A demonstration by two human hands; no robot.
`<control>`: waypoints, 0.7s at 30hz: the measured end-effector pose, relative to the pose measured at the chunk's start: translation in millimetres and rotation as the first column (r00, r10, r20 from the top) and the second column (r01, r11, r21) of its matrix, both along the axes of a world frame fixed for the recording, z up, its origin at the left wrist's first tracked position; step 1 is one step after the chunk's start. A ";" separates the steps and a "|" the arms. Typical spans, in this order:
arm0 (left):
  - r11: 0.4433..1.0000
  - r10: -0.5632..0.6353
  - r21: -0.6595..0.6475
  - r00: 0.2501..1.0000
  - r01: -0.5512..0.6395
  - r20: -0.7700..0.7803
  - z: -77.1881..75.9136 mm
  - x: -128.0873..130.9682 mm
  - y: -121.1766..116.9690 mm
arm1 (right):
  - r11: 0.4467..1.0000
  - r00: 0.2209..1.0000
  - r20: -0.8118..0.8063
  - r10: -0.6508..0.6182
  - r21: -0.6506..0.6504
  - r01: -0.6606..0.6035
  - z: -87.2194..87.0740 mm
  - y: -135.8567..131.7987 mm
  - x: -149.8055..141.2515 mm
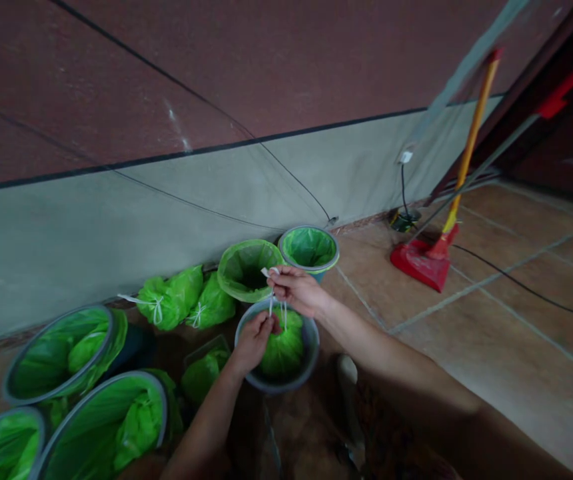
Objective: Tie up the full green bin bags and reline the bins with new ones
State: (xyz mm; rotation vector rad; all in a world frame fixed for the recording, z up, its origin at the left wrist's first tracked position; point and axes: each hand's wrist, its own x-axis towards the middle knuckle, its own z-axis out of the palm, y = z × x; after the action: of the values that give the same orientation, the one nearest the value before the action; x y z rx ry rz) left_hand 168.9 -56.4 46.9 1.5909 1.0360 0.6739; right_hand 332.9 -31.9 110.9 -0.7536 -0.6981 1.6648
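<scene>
A green garbage bag (289,347) with a gathered top sits inside a grey bin (311,363). White drawstring (285,313) runs up from the bag's neck. My right hand (294,288) pinches the upper end of this drawstring above the bin. Lower and to the left, my left hand (256,339) is closed on the drawstring close to the bag's gathered neck; its exact grip is partly hidden by the fingers.
Green-lined bins (251,267), (311,245) stand against the wall, and several more, including one bin (111,307), fill the lower left. Tied green bags (171,297) lie between. At right are a red dustpan (419,260), a yellow-handled broom (471,147) and a cable (516,283).
</scene>
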 end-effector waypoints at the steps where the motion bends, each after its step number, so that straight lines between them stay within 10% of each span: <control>1: 1.000 -0.018 0.014 0.999 0.019 -0.043 -0.6 0.8 -1.0 | 0.999 0.999 -0.007 -0.045 -0.014 0.045 -0.4 2.7 3.5; 10: 0.935 0.319 -0.146 0.947 -0.322 -0.048 -13.1 2.4 2.3 | 0.989 0.938 0.314 -0.147 0.075 0.130 -3.3 -2.7 -13.2; 17: 0.991 -0.127 -0.051 0.983 0.121 -0.133 -10.8 12.8 -14.5 | 0.997 0.962 0.275 -0.001 0.076 -0.020 -3.4 -4.0 -30.5; 21: 0.994 -0.105 -0.062 0.977 0.095 -0.185 -12.6 11.2 -14.9 | 0.990 0.907 0.420 -0.010 0.130 -0.050 -14.5 4.1 -21.6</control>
State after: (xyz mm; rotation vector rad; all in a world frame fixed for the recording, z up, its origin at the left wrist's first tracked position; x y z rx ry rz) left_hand 180.1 -71.3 34.3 1.6725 1.0933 0.4304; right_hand 311.3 -27.8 96.4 -1.0211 -1.1161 1.4639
